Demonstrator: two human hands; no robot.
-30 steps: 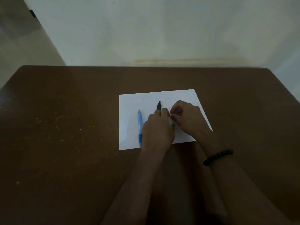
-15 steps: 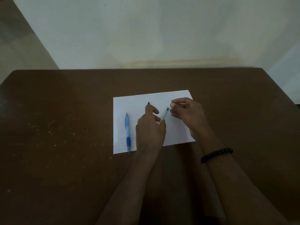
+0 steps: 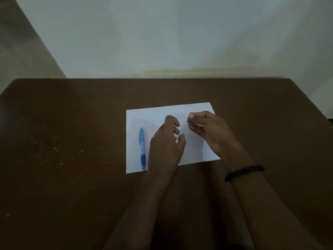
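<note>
A white sheet of paper (image 3: 162, 112) lies on the brown table (image 3: 72, 141). On the sheet's left part lies a blue pen (image 3: 142, 147), tip toward me. Over the sheet both hands hold a slim clear tube with a teal end (image 3: 184, 127), tilted up to the right. My left hand (image 3: 166, 143) pinches its lower end with curled fingers. My right hand (image 3: 210, 131) pinches its upper teal end between thumb and fingertips. What else my left hand may hold is hidden.
A black bead bracelet (image 3: 244, 171) sits on my right wrist. The table's far edge meets a pale wall (image 3: 162, 42). Bare table surface stretches to the left and right of the sheet.
The hands have drawn a little apart, and the clear teal tube now shows between them. The black tip seen above my left hand earlier no longer shows. The blue pen stays put.
</note>
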